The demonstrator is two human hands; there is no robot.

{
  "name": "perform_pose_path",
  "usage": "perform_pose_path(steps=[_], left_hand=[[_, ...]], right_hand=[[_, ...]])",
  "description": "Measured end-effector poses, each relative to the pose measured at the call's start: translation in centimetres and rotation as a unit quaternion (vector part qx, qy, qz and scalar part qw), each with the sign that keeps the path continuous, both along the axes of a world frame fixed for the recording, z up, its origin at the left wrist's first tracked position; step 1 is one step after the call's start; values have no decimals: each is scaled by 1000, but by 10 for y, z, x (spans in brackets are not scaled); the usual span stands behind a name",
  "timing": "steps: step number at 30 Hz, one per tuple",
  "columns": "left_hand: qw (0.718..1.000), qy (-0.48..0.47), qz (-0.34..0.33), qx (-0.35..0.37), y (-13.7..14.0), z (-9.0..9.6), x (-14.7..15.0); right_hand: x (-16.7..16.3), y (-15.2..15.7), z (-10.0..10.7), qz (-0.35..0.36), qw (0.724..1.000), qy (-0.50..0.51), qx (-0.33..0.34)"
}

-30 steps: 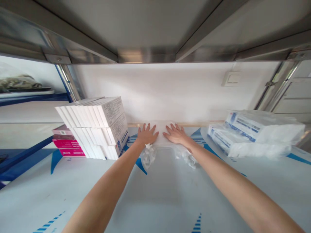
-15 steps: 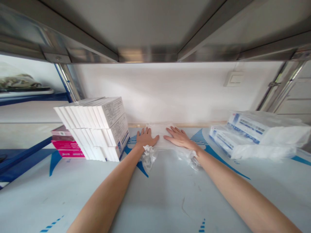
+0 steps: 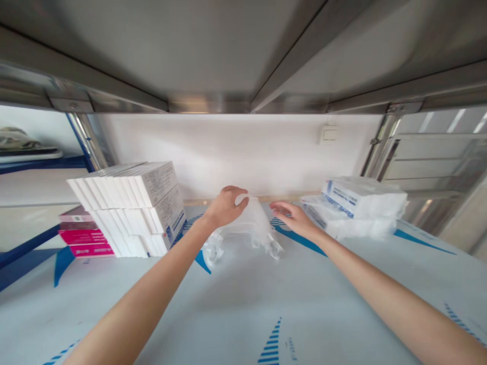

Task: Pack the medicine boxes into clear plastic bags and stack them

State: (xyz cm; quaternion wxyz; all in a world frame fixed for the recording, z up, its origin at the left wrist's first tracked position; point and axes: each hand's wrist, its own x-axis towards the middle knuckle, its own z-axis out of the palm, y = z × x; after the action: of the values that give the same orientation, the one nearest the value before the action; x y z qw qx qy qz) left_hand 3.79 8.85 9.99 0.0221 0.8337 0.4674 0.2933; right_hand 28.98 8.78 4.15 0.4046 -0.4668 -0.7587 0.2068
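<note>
A translucent white plastic bag (image 3: 249, 223) lies folded and crumpled on the film-covered shelf surface, close to the back wall. Over its left part hovers my left hand (image 3: 226, 207), fingers curved and thumb apart, with nothing seen in its grasp. My right hand (image 3: 291, 215) is just right of the bag, palm turned inward and fingers loosely bent, holding nothing. Further right, white boxes in clear plastic wrapping (image 3: 353, 205) lie stacked, partly behind my right wrist.
At left stands a block of white printed boxes (image 3: 152, 203), with pink boxes (image 3: 87, 238) beside it. A metal upper shelf (image 3: 213, 61) hangs low overhead. Metal posts (image 3: 380, 142) rise near the back corners. A wall switch (image 3: 329, 135) sits at the back.
Both hands have lifted from lying flat on the bag. The left fingers are now curved; the right hand has come off to the bag's right side. The view has swung rightward.
</note>
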Motion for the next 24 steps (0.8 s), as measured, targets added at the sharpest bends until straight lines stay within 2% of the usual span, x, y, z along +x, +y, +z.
perform_pose_path(steps=[4,7,9,11,13,14,16,18,24], left_hand=[[996,-20,-85,28,-36,6,66],[992,-4,-124,15,-49,-2,109],[990,12,-141,9,-50,-10,133],[987,28,-155,6,-48,-19,156],[985,47,-166,2,-46,-26,177],[984,58,-168,0,-46,-30,187],[983,77,-167,-4,-45,-36,203],[983,89,-163,-4,-46,-41,214],[983,87,-161,15,-44,-46,222]], right_hand=[[32,-39,8,-13,999,0,38],[64,-60,16,-111,983,-32,146],[88,-66,25,-220,946,-65,230],[111,-67,35,-327,894,-126,278],[131,-65,46,-411,844,-216,268],[139,-63,50,-436,830,-252,240],[148,-59,54,-454,819,-303,180],[150,-56,55,-442,820,-329,153],[137,-55,48,-392,829,-346,199]])
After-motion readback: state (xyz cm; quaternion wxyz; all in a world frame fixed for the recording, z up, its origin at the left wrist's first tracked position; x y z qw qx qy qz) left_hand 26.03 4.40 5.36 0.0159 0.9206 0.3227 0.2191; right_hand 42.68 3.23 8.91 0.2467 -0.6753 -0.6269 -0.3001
